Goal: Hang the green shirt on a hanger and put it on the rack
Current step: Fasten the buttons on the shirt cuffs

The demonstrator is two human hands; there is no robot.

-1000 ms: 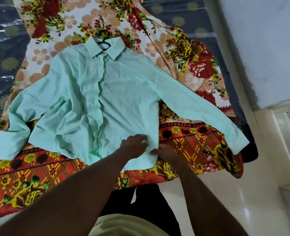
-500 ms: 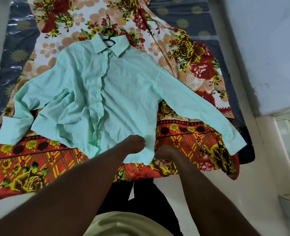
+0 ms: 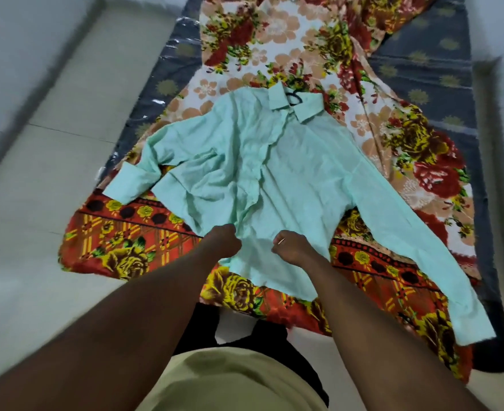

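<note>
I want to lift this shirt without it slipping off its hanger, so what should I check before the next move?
1. Hanger inside the green shirt: ok, its black hook shows at the collar.
2. Grip: ok, left hand and right hand hold the lower front near the hem.
3. Front fastened: cannot tell, no buttons visible.
4. Sleeves lying straight: not ok, one sleeve is bent back on itself.
5. Rack nearby: cannot tell, none in view.

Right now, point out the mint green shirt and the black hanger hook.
mint green shirt point(image 3: 304, 179), head view, chest panel.
black hanger hook point(image 3: 295, 98), head view, curve inside the collar.
</note>
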